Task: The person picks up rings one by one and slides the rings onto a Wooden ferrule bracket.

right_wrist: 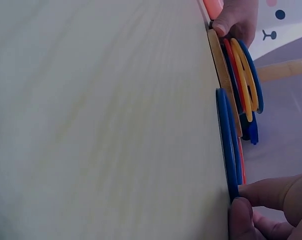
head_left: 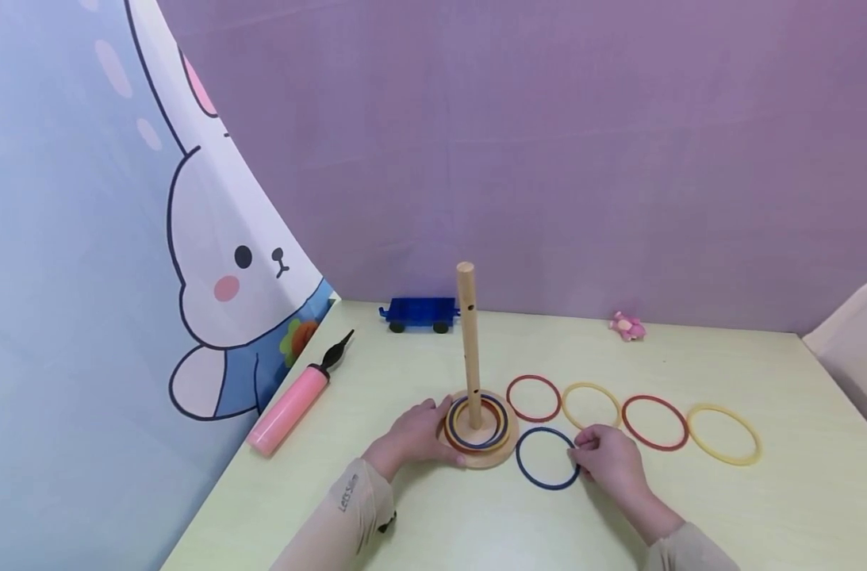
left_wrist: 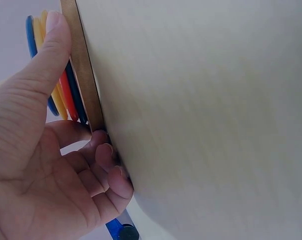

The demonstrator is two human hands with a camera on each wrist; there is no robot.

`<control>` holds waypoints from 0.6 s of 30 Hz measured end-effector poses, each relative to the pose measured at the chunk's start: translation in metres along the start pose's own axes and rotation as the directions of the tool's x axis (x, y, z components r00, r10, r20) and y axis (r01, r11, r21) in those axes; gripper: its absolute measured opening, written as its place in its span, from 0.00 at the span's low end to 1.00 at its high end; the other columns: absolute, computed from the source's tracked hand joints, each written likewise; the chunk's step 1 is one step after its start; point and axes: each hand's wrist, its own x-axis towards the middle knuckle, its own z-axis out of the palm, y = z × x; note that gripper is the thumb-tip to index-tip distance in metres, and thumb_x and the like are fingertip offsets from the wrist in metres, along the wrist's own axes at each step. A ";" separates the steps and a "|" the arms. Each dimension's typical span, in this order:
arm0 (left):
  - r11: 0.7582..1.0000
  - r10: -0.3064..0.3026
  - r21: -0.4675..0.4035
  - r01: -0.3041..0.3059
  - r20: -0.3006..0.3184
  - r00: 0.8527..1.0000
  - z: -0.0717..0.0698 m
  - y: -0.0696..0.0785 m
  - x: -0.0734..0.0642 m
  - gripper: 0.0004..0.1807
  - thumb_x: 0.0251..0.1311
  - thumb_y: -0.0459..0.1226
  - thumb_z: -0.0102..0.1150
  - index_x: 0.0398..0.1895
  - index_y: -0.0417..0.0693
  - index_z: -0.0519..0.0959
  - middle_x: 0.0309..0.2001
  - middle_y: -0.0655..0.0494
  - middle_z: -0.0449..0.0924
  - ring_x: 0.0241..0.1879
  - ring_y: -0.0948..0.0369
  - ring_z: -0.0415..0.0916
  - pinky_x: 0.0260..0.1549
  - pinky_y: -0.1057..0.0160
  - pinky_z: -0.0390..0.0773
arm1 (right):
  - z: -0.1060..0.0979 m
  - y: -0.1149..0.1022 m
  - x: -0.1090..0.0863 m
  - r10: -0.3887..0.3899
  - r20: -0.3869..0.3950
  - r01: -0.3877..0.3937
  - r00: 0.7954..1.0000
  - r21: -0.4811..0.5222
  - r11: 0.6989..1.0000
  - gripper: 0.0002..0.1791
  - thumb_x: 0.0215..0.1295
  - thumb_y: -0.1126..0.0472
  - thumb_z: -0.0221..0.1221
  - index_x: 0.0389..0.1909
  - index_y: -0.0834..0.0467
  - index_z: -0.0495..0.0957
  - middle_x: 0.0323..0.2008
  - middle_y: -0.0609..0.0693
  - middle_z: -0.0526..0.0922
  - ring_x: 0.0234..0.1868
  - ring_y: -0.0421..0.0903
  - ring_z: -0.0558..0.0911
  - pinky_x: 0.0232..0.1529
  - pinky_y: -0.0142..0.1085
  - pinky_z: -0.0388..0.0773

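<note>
A wooden ring-toss stand (head_left: 470, 341) stands upright, with several blue, yellow and red rings (left_wrist: 66, 95) stacked around its peg. My left hand (head_left: 420, 432) grips the left side of its round base (left_wrist: 83, 60), the thumb along one edge and the fingers curled at the other. To the right of the base, a blue ring (right_wrist: 225, 140) lies flat on the table. My right hand (head_left: 610, 460) pinches that ring's right edge between thumb and fingers.
Behind the blue ring runs a row of red and yellow rings (head_left: 656, 448). A pink hand pump (head_left: 290, 408) lies at the left edge. Farther back are a blue wheeled toy cart (head_left: 420, 311) and a small pink toy (head_left: 627, 326), before a purple cloth backdrop (head_left: 583, 159).
</note>
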 end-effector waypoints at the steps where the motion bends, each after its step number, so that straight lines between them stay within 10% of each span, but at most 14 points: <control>1: 1.000 0.000 0.005 0.000 0.000 1.000 0.000 0.000 0.001 0.64 0.37 0.66 0.72 0.76 0.48 0.55 0.63 0.40 0.69 0.58 0.47 0.70 0.57 0.49 0.70 | 0.000 0.000 0.000 -0.013 -0.002 0.013 1.000 -0.022 1.000 0.07 0.52 0.69 0.68 0.30 0.65 0.80 0.23 0.50 0.81 0.20 0.42 0.79 0.21 0.34 0.78; 8: 1.000 0.006 0.019 -0.006 -0.002 1.000 0.001 -0.001 0.001 0.64 0.36 0.67 0.72 0.76 0.48 0.56 0.60 0.41 0.71 0.56 0.49 0.72 0.56 0.51 0.72 | -0.002 -0.003 -0.002 -0.048 -0.007 0.047 0.999 -0.092 0.995 0.03 0.51 0.67 0.67 0.25 0.61 0.82 0.20 0.47 0.81 0.19 0.41 0.78 0.21 0.33 0.75; 18: 1.000 0.010 0.015 -0.010 -0.009 1.000 0.001 0.000 0.000 0.65 0.35 0.67 0.72 0.76 0.47 0.56 0.59 0.42 0.72 0.54 0.49 0.72 0.55 0.51 0.72 | -0.006 -0.005 0.002 0.025 0.066 -0.034 0.997 0.145 0.989 0.04 0.55 0.70 0.66 0.31 0.67 0.84 0.23 0.53 0.83 0.21 0.45 0.80 0.23 0.36 0.80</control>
